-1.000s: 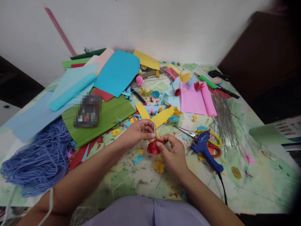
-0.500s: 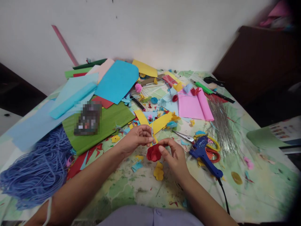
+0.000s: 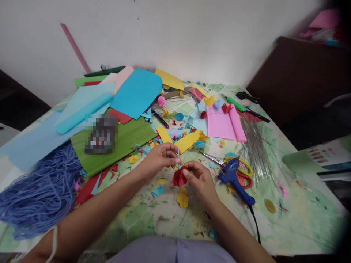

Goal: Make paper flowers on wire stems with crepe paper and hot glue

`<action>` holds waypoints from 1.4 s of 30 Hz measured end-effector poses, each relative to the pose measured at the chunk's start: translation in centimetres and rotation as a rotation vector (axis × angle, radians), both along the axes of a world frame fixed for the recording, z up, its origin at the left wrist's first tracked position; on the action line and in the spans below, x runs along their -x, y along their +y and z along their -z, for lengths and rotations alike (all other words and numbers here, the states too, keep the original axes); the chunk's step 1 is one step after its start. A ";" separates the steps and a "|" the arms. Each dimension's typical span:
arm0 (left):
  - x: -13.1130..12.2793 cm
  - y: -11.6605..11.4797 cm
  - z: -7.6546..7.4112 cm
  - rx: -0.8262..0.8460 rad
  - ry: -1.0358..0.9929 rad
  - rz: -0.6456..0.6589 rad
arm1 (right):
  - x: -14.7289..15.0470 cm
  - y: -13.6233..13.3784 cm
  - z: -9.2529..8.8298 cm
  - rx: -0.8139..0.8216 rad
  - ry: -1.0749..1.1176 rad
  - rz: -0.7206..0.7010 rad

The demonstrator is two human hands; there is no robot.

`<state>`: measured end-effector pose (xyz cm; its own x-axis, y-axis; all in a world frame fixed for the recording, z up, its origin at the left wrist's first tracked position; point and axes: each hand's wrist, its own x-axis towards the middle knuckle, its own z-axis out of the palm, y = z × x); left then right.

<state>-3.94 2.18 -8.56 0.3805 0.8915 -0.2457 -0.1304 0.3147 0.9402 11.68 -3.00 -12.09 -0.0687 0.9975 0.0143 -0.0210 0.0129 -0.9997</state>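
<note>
We see a table (image 3: 301,219) with a green patterned cover, full of craft things. At its left edge lies a big bundle of blue yarn (image 3: 35,190). Beside the yarn, toward the middle, is a green corrugated paper sheet (image 3: 128,137), and behind that, near the far edge, a bright blue paper sheet (image 3: 137,91). A pink folded paper sheet (image 3: 223,122) lies right of the middle.

Both forearms come in from the near edge and meet over the middle of the table. The left hand (image 3: 160,159) is a little farther from the near edge, and the right hand (image 3: 201,180) is closer to it. Just right of the right hand lies a blue glue gun (image 3: 234,179), its cable running to the near edge, and metal scissors (image 3: 216,159) lie just behind it.

The red paper flower (image 3: 178,177) is between the two hands, just above the table. The right hand closes thumb and fingers on its right side, with the other fingers curled loosely. A thin light-blue stem (image 3: 179,151) rises from the flower, and its long axis goes toward the far edge. The left hand pinches this stem between thumb and fingertips, just above the flower, so both hands are touching the piece. A yellow paper flower (image 3: 182,199) lies flat on the table just below them, touching neither hand.
</note>
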 end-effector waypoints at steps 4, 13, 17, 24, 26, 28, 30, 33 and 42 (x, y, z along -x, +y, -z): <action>-0.3 -0.5 -0.8 -0.026 0.028 -0.027 | 0.1 0.0 0.2 0.173 0.268 -0.094; -1.4 -1.5 -2.1 0.026 -0.128 -0.055 | 0.2 -0.1 0.0 0.155 0.356 -0.140; -1.7 -1.7 -2.4 0.048 -0.131 -0.051 | 0.1 -0.3 0.7 0.165 0.329 -0.126; -1.7 -1.6 -2.5 0.043 -0.096 -0.040 | 0.3 -0.4 0.4 0.369 0.657 -0.154; -1.7 -1.5 -2.4 0.039 -0.081 -0.058 | 0.4 -0.5 0.0 0.382 0.688 -0.145; -1.7 -1.4 -2.3 0.032 -0.069 -0.082 | 0.5 -0.5 -0.4 0.363 0.682 -0.131; -1.7 -1.4 -2.3 0.017 -0.063 -0.097 | 0.5 -0.5 -0.7 0.334 0.659 -0.113; -1.7 -1.5 -2.2 0.017 -0.067 -0.081 | 0.7 -0.5 -0.8 0.320 0.649 -0.085; -1.6 -1.3 -1.6 -0.027 -0.031 -0.043 | 1.2 -0.5 0.3 0.320 0.660 -0.070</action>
<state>-2.32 0.92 -6.95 0.3487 0.9133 -0.2102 -0.1724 0.2830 0.9435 10.52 -3.45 -12.41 -0.2098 0.9535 -0.2165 -0.6096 -0.3007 -0.7334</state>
